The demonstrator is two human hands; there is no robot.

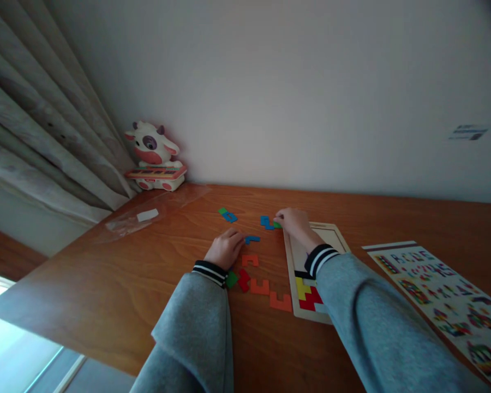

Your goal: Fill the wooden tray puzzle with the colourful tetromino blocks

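Sleeves nearest us: grey, with striped dark cuffs, both arms reaching forward over the wooden tabletop (106, 284).

Just past the cuffs we see loose puzzle pieces: a green piece (231, 279) partly under the left cuff, a red piece (244, 279) touching it, then two orange U-shaped pieces (260, 286) (280, 301) and a smaller orange piece (250, 260) further up. To their right sits the wooden puzzle tray (288, 273), with yellow and red pieces set in its near corner; our right forearm crosses over it.

Our left hand (225, 248) lies knuckles up on the tabletop, fingers curled, fingertips touching a blue piece (252, 239). We cannot tell whether it grips the piece or only rests against it.

Our right hand (294, 222) is further out, beside the tray's far left corner, fingers bent down and pinching a small green piece (277, 225) that touches a second blue piece (266, 222).

Beyond, a separate blue-and-green pair (228, 215) lies apart to the left. A printed pattern sheet (445, 295) runs along the right edge. A clear plastic bag (147, 215) lies at far left, and a cow toy with a keyboard (155, 158) stands against the wall by the curtain (45, 125).
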